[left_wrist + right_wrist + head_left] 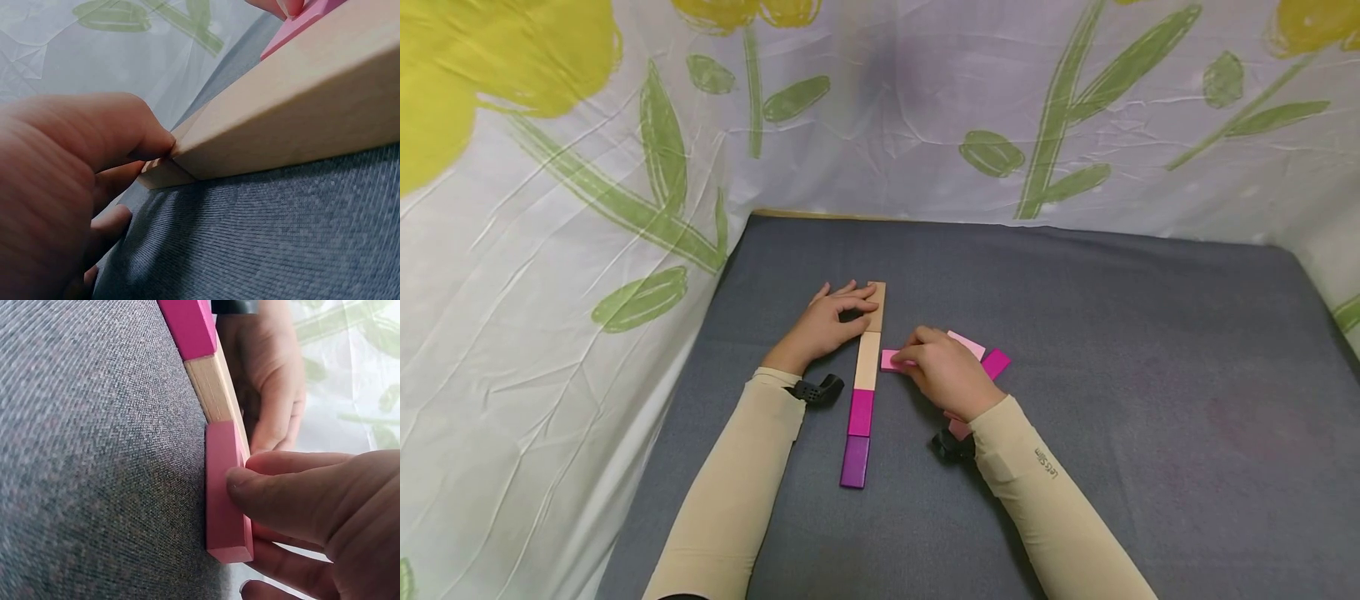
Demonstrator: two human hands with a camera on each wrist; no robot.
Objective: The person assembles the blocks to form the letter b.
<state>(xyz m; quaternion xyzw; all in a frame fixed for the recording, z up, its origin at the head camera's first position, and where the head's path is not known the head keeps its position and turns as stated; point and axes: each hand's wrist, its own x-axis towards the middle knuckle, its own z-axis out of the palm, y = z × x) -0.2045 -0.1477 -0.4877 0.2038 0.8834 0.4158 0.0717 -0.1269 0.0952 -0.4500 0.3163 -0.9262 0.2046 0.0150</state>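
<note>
A straight row runs along the grey cloth: a tan wooden block farthest off, a paler wooden block, a magenta block and a purple block nearest. My left hand touches the far end of the row, thumb by the seam between the two wooden blocks, fingertips on the tan one. To the right of the row, my right hand pinches a pink block between thumb and fingers. That block lies crosswise, its end close beside the pale wooden block.
Partly behind the right hand lie a light pink block, another magenta block and a dusky pink block. A white flowered sheet hangs along the table's back and left edges. Grey cloth extends to the right.
</note>
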